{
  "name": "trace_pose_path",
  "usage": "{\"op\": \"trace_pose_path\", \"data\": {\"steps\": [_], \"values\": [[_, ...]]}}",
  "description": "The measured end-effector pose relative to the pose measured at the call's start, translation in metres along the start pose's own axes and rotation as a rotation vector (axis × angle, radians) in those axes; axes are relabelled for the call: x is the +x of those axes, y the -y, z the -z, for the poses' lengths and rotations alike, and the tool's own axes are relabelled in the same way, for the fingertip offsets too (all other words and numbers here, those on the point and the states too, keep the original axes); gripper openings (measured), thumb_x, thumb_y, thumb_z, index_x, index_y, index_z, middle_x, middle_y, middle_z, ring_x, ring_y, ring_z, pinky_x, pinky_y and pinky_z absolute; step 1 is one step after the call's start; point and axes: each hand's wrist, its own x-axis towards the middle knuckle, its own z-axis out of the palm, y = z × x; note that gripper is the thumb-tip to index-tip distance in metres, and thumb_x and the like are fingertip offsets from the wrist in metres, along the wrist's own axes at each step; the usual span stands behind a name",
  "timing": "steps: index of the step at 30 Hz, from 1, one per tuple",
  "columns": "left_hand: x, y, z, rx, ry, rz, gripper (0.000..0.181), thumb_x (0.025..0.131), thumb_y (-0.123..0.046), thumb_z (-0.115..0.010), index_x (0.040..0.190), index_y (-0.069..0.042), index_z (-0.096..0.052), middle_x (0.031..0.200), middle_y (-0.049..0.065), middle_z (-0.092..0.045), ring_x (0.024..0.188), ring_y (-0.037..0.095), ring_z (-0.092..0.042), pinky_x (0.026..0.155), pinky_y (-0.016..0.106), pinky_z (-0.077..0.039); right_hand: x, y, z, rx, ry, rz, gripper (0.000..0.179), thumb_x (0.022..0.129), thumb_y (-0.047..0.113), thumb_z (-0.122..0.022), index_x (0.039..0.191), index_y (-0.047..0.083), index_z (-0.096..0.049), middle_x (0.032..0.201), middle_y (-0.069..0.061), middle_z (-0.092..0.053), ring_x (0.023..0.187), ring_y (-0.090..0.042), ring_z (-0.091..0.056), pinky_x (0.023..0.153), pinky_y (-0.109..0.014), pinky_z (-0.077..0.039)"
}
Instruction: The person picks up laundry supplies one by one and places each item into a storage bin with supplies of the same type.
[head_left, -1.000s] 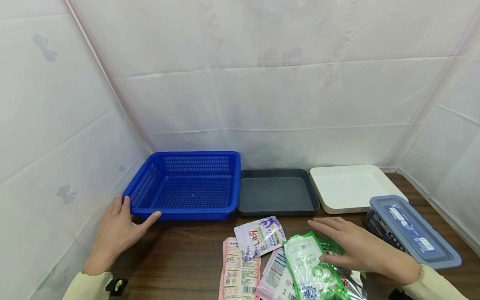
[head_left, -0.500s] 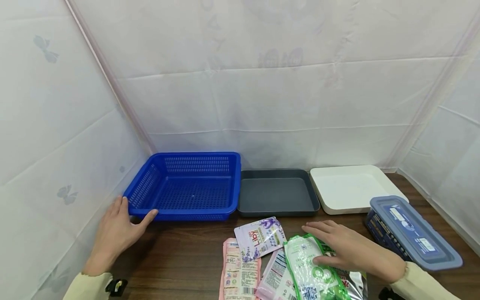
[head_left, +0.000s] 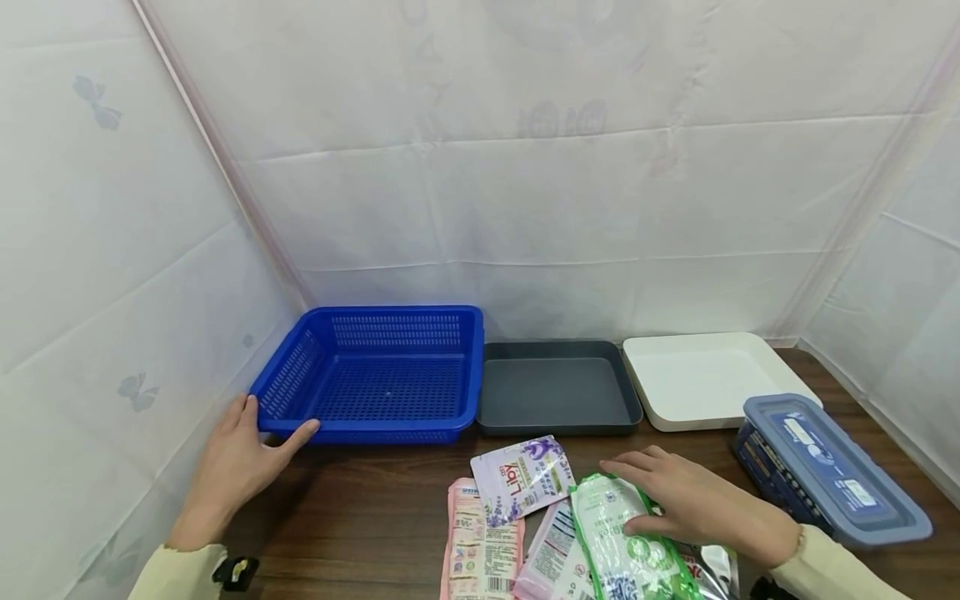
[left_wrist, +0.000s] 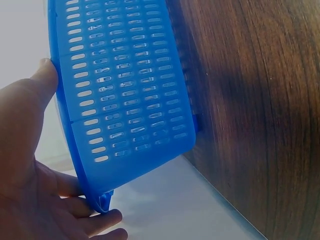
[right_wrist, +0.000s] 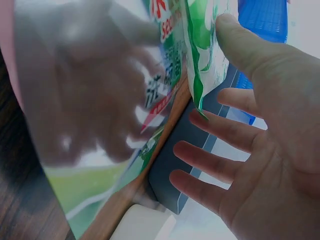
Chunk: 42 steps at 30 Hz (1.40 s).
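Note:
At the far left, my left hand (head_left: 236,467) holds the near corner of a blue plastic basket (head_left: 390,425); the thumb (left_wrist: 46,75) lies on the rim, the fingers around the corner. My right hand (head_left: 701,504) is spread over the top of a green-and-white pouch (head_left: 626,542). In the right wrist view its thumb is against the pouch (right_wrist: 207,55) and its fingers are extended apart behind it. A silver pouch (right_wrist: 85,85) lies partly under the green one. Beside them are a lilac Liby pouch (head_left: 521,479), a pink pouch (head_left: 483,546) and a pale pink pouch (head_left: 555,558).
Right of the basket stand a dark grey tray (head_left: 558,396) and a white tray (head_left: 712,379) along the back. A lidded blue box (head_left: 832,471) is at the right, near my right forearm. White sheets (head_left: 525,200) enclose the wooden table (head_left: 352,517).
My right hand has moved left and slightly down, over the top of the green-and-white pouch. The left hand stays at the basket's corner, and the pouches lie nearly as before.

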Motion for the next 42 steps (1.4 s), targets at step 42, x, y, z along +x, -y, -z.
{"op": "trace_pose_path", "data": {"steps": [42], "values": [[-0.001,-0.001,0.000,-0.006,0.030,0.039,0.119,0.091,-0.069,-0.062,0.152,0.023,-0.016,0.155,0.048,-0.015,0.140,0.065,-0.022,0.107,0.074,-0.027,0.010,-0.001,-0.004,0.076,-0.009,-0.001,0.071,0.084,0.061,-0.070,0.137,0.016,-0.062,0.120,0.005,-0.058,0.107,-0.016,-0.053,0.083,-0.038,-0.054]]}}
